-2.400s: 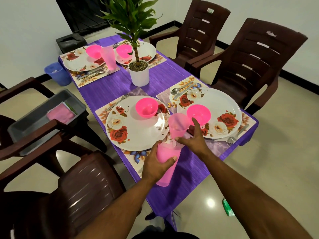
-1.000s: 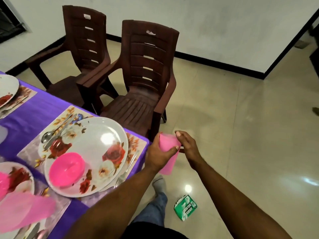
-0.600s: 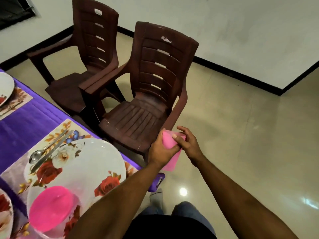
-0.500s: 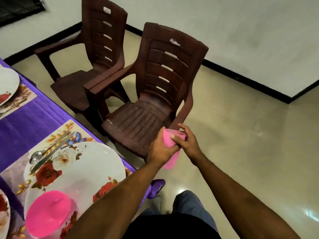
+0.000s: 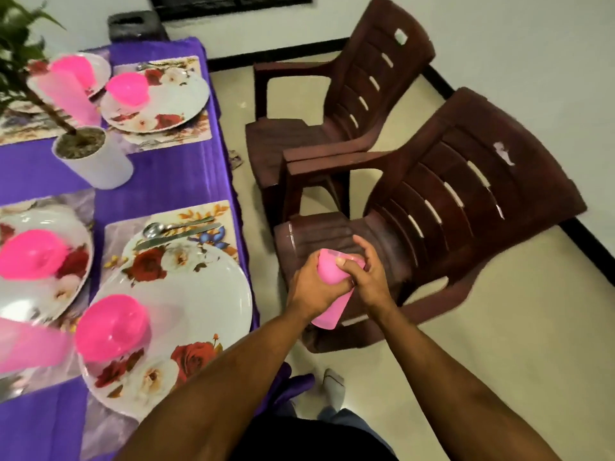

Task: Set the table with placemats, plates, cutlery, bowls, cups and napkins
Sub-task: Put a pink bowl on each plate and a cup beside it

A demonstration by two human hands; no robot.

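Purple table [image 5: 173,181] fills frame left. Centre-right, off its edge, left hand [image 5: 311,287] & right hand [image 5: 367,277] both clamp pink cup [image 5: 329,294], poss. stacked cups. Risk: yanking them apart drops one.

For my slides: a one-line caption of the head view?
Both hands, left and right, grip a pink cup beside the set table.

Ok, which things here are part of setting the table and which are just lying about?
Part of the job:
- pink cup, held in left hand and right hand
- floral plate
- pink bowl
- spoon
- placemat

Just around:
- potted plant
- two brown chairs
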